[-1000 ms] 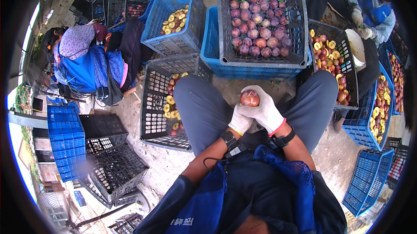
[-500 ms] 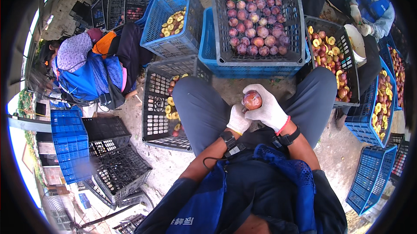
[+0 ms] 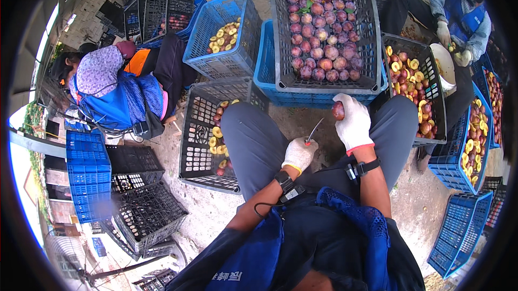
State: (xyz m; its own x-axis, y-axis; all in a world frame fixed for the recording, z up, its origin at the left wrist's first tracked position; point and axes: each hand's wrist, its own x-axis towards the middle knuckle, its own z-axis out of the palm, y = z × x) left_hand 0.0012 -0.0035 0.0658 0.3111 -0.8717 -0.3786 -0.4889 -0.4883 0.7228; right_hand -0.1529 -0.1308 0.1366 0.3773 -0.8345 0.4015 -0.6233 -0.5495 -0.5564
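Note:
My left hand (image 3: 299,154), in a white knit glove, is closed round a small knife (image 3: 315,131). Its thin, curved blade points up and to the right, with a bit of red at its base; the handle is hidden in the fist. My gloved right hand (image 3: 353,123) grips a dark red plum (image 3: 338,110) at its fingertips, apart from the blade. Just beyond that hand, a black crate of whole plums (image 3: 328,81) rests on a blue crate (image 3: 291,98). By my left knee a black crate (image 3: 210,182) contains cut plums, yellow inside.
A blue crate of halved plums (image 3: 246,59) stands at the far left. To the right are a black crate (image 3: 440,102) and a blue crate (image 3: 450,169) of cut plums. One person (image 3: 113,83) sits at left, another (image 3: 464,18) at far right with a white bowl (image 3: 443,59).
My hands have parted. The right one has moved up and right with a plum, and the knife in my left hand now shows. The view has shifted slightly.

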